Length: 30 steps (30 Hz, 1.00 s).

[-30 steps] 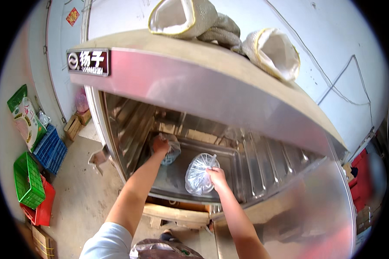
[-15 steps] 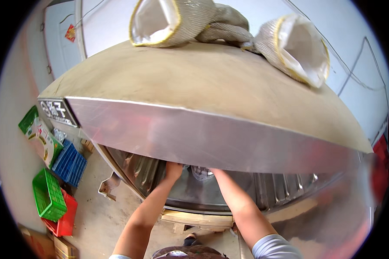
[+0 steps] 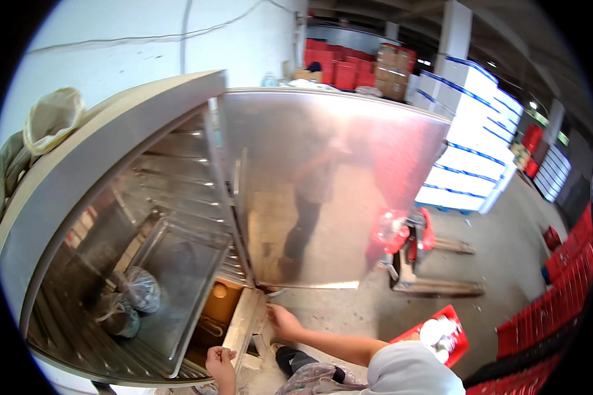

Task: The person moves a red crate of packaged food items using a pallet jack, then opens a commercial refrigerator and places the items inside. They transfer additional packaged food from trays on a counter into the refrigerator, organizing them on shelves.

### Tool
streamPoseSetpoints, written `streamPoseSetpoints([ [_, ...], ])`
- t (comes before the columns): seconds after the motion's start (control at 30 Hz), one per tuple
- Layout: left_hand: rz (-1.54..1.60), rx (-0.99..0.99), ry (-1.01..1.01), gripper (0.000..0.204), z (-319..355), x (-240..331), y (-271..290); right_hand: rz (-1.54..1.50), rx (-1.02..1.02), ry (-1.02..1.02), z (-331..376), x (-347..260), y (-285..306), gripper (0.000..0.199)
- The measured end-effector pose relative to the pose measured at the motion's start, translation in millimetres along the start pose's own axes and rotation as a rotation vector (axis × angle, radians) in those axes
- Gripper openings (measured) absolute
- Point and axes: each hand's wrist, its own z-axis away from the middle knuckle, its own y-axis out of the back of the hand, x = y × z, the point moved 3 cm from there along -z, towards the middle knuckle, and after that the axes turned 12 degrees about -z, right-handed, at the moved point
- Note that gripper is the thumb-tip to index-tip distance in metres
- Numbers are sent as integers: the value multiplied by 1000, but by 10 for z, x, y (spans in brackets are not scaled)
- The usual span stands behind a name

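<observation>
A tall metal cabinet (image 3: 122, 141) stands before me on the left, its shiny door (image 3: 310, 191) swung wide to the right. Inside, a metal tray (image 3: 184, 289) rests low down. Two clear knotted plastic bags (image 3: 141, 289) sit at the tray's left side; their contents are hard to make out. My left hand (image 3: 221, 366) is closed, fingers curled with nothing seen in them, near the tray's front corner. Beside the pale wooden frame (image 3: 244, 316) under the cabinet is my right hand (image 3: 284, 323), empty, with loosely bent fingers slightly apart.
Woven gloves (image 3: 53, 122) lie on the cabinet top. Past the door stand a pallet jack (image 3: 412, 257), stacked white boxes (image 3: 471, 138) and red crates (image 3: 553, 309). A red basket (image 3: 458, 336) holding white items is near my right side.
My view has swung to the right, bringing the open door into sight. Both hands have come out of the cabinet; the bags stay on the tray inside.
</observation>
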Motion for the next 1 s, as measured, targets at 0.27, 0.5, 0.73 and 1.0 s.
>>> streamPoseSetpoints([
  [0.27,-218,-631,119,45,659,350,-764,200,381,-707,3004,946,1314,40],
  [0.5,-220,-1101,-123,45,1516,762,-2144,87,607,-926,4582,1240,1646,31],
  [0.73,-377,-1529,-267,33,3050,892,-3460,-112,970,-1204,6159,1127,1932,30],
  [1.0,-694,-1827,-322,22,4515,298,-4456,-407,1087,-1393,7408,2358,2230,23],
])
